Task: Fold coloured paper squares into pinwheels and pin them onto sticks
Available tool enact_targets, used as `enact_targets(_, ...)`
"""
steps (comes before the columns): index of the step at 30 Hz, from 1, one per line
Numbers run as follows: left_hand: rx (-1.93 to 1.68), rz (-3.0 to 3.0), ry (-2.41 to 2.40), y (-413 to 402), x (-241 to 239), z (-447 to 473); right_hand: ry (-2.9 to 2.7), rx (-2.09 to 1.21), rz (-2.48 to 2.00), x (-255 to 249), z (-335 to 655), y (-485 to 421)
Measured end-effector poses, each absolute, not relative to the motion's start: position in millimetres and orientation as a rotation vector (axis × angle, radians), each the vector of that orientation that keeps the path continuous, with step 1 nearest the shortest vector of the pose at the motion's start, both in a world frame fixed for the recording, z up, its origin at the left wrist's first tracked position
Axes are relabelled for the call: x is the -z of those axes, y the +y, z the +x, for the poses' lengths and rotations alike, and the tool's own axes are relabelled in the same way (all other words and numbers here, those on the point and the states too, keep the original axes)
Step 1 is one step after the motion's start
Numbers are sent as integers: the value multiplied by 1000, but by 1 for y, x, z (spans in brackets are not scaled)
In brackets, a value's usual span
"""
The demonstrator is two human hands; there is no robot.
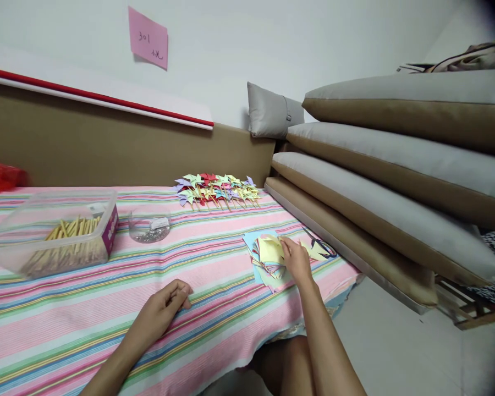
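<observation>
My right hand (297,259) reaches to the stack of coloured paper pieces, and its thumb and fingers pinch the edge of a pale yellow sheet (270,249) on top. Blue, green and other coloured sheets (253,242) fan out beneath it. Just right of that hand lies a pair of dark-handled scissors (326,248), partly beside more yellow paper. My left hand (165,308) rests on the striped cloth with its fingers curled in, and nothing shows in it.
Several paper pinwheels (218,190) on sticks lie at the back. To the left are a clear box (109,231) of short sticks and a round clear container (149,226) of small metal pieces. Thick stacked cushions (379,181) border the right side. The striped cloth (214,258) covers the surface.
</observation>
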State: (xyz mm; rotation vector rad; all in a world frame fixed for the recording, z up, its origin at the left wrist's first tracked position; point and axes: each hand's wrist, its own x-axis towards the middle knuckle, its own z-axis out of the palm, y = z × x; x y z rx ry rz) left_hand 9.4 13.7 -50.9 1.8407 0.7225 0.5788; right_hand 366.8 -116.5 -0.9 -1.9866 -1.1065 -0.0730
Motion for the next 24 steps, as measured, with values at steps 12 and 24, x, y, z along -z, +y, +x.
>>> enact_targets(12, -752, 1558, 695, 1, 32, 15, -1026, -343, -1432, -60, 266, -50)
enact_targets(24, -854, 1152, 775, 9, 3, -10, -1265, -956, -1260, -4, 158, -8)
